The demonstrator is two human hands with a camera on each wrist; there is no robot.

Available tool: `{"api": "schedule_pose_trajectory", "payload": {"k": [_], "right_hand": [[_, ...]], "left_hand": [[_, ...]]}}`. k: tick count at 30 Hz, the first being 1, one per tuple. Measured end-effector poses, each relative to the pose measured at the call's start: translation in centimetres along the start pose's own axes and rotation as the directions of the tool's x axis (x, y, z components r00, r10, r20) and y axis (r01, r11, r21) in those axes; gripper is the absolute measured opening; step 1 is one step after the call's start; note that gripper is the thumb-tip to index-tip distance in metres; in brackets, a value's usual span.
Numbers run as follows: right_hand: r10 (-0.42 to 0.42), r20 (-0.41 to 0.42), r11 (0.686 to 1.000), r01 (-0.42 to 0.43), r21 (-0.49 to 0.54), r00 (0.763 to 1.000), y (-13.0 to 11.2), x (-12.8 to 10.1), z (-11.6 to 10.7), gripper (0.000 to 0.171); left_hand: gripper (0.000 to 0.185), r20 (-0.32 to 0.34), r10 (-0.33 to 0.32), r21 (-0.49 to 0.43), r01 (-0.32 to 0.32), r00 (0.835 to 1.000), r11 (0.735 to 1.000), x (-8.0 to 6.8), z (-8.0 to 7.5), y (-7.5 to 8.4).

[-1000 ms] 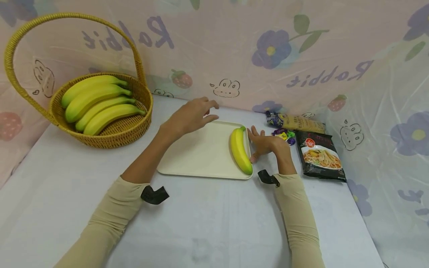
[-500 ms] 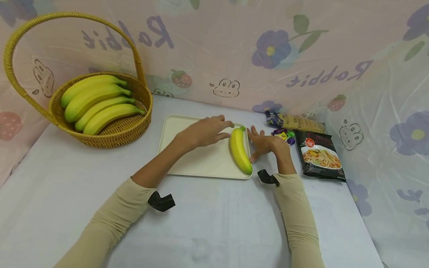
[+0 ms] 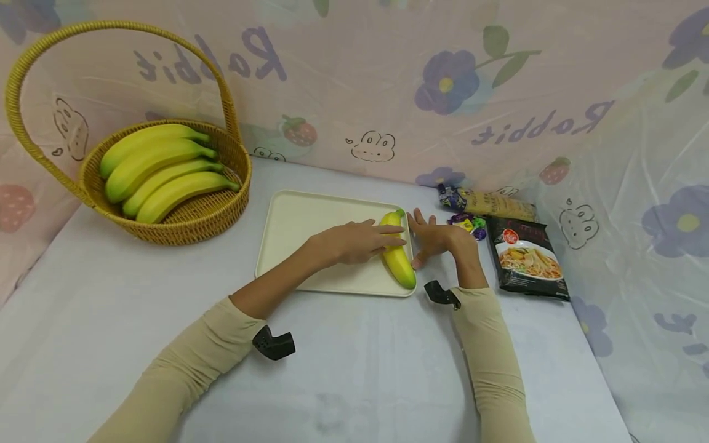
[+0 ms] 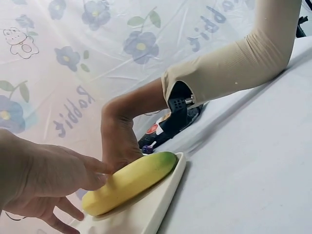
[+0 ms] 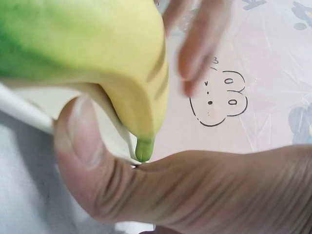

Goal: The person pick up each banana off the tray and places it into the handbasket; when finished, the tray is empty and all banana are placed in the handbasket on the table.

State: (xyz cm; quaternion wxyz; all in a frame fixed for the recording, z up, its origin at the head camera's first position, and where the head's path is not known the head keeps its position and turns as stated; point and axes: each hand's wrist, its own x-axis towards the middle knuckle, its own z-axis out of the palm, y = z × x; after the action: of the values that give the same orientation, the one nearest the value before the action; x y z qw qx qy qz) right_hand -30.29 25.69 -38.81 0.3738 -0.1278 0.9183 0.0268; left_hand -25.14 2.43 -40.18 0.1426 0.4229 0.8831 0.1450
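Note:
A yellow banana [image 3: 400, 269] with green ends lies along the right side of a cream tray [image 3: 310, 212]. My left hand [image 3: 354, 243] reaches over the tray, its extended fingers across the banana's upper half in the head view. In the left wrist view that hand [image 4: 48, 173] has its fingers spread beside the banana [image 4: 131, 183]; firm contact cannot be made out. My right hand [image 3: 434, 237] stands at the tray's right rim, fingers spread. The right wrist view shows its thumb by the rim, below the banana [image 5: 97, 44].
A wicker basket [image 3: 218, 221] with a tall handle stands at the left, holding several bananas [image 3: 166, 169]. To the right lie wrapped candies [image 3: 468, 224], a yellowish packet [image 3: 493, 203] and a black noodle packet [image 3: 528, 258]. A printed curtain [image 3: 343, 74] rises behind.
My left hand has moved right and toward me, from above the tray's far edge to over the banana. My right hand, the banana and the tray have stayed nearly still.

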Motion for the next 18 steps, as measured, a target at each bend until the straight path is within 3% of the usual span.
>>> {"api": "schedule_pose_trajectory", "payload": {"k": [5,12,18], "right_hand": [[0.0,-0.002,1.0,0.0,-0.007,1.0,-0.05,0.25,-0.03,0.135],[-0.003,-0.002,1.0,0.003,-0.011,1.0,0.01,0.25,0.0,0.134],[-0.019,-0.003,1.0,0.019,0.007,1.0,0.05,0.04,0.13,0.135]], "left_hand": [[0.046,0.033,0.0,-0.041,0.001,0.999,0.999,-0.06,0.09,-0.01],[0.036,-0.033,-0.01,0.021,0.01,0.999,1.0,-0.15,-0.01,0.09],[0.026,-0.098,-0.016,0.001,0.016,0.995,1.0,0.05,0.31,0.13]]}}
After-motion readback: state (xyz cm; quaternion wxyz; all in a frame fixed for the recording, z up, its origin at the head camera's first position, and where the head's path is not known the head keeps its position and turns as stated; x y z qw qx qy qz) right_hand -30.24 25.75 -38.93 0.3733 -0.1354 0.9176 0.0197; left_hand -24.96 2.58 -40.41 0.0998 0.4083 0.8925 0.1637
